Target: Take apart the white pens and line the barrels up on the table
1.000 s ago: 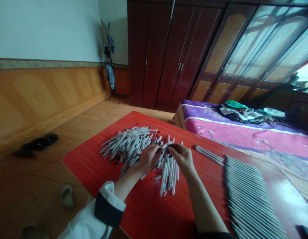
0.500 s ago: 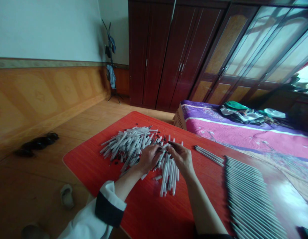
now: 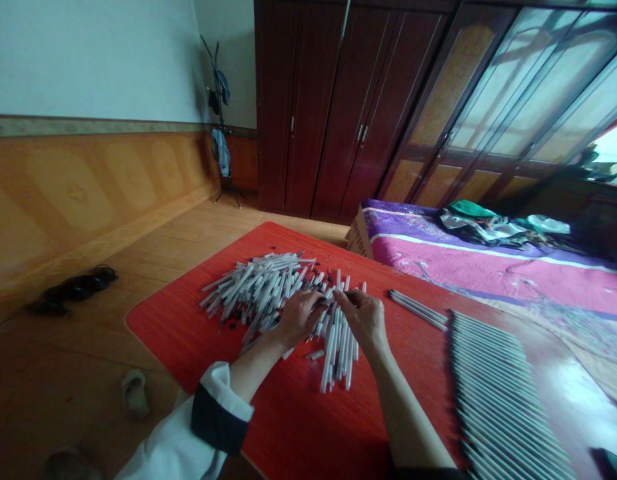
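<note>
My left hand (image 3: 301,315) is closed in a pinch on a slim white tube (image 3: 329,297), which looks like a pen barrel and is mostly hidden by the fingers. Close beside it, the fingertips of my right hand (image 3: 362,313) are pinched together at the tube's end; what they hold is too small to make out. Below and between the hands lies a loose bunch of white tubes (image 3: 340,353) on the red table (image 3: 308,413). To the left spreads a big heap of similar tubes (image 3: 258,287), with small black pieces scattered among them.
On the right, many dark-ended tubes (image 3: 506,393) lie side by side in a neat row. A few more tubes (image 3: 418,310) lie just behind that row. A dark object (image 3: 611,461) sits at the right edge. Beyond the table stands a bed (image 3: 438,260) with clothes on it.
My right hand's fingertips have dropped slightly and closed in towards the left hand's fingers; a dark tip seen there before is hidden now. The left hand has hardly moved.
</note>
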`<action>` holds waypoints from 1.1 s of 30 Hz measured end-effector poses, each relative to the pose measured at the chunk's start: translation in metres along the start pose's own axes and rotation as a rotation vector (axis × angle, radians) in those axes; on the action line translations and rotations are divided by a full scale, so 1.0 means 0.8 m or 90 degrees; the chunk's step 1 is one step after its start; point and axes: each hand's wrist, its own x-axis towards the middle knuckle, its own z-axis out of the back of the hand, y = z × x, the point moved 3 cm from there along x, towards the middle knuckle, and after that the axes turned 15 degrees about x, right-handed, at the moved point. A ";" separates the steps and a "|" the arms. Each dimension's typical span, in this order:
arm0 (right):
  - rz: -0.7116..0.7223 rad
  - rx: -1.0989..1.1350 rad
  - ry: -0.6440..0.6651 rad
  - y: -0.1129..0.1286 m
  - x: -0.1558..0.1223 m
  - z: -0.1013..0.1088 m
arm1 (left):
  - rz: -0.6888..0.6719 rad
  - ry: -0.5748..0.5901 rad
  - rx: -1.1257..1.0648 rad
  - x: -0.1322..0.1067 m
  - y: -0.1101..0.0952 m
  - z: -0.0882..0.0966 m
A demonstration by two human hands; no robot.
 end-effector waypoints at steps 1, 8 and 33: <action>0.001 0.003 0.003 0.000 0.000 0.000 | 0.001 -0.003 0.001 0.000 0.000 0.000; 0.010 0.011 0.017 -0.004 0.002 0.001 | 0.009 0.005 0.004 0.000 0.001 0.000; -0.034 0.004 0.003 -0.007 0.002 0.001 | 0.009 0.004 0.008 0.000 0.002 0.001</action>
